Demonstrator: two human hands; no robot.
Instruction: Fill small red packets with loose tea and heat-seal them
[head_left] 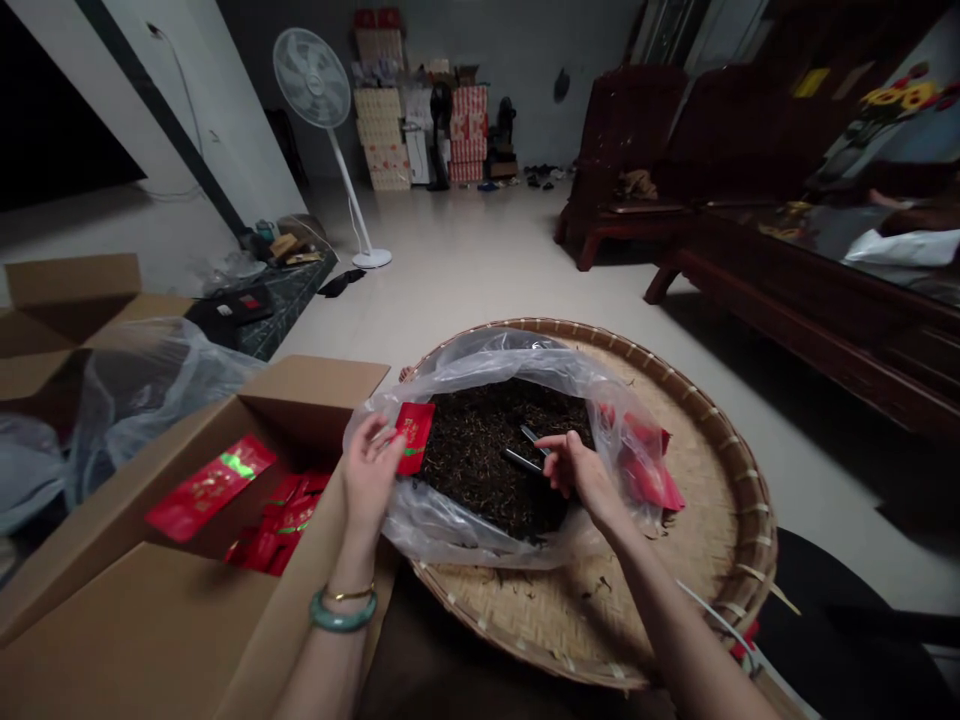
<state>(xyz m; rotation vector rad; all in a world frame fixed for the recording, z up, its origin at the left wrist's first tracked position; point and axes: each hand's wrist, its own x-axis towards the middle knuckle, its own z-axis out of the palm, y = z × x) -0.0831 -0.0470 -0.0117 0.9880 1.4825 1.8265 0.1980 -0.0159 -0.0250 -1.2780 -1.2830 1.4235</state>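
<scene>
My left hand (369, 472) pinches a small red packet (415, 436) at the left edge of a clear plastic bag (450, 520) full of dark loose tea leaves (487, 445). My right hand (574, 472) is closed on a dark metal scoop or tongs (529, 452) that rests on the tea. The bag lies in a wide round woven bamboo tray (712, 470). More red packets (651, 470) lie on the tray, at the bag's right side.
An open cardboard box (150, 620) at the left holds several red packets (210, 487). Behind it are another box (71, 290) and crumpled plastic (142, 390). A standing fan (315, 80), stacked cartons and dark wooden furniture (810, 300) stand farther back on the tiled floor.
</scene>
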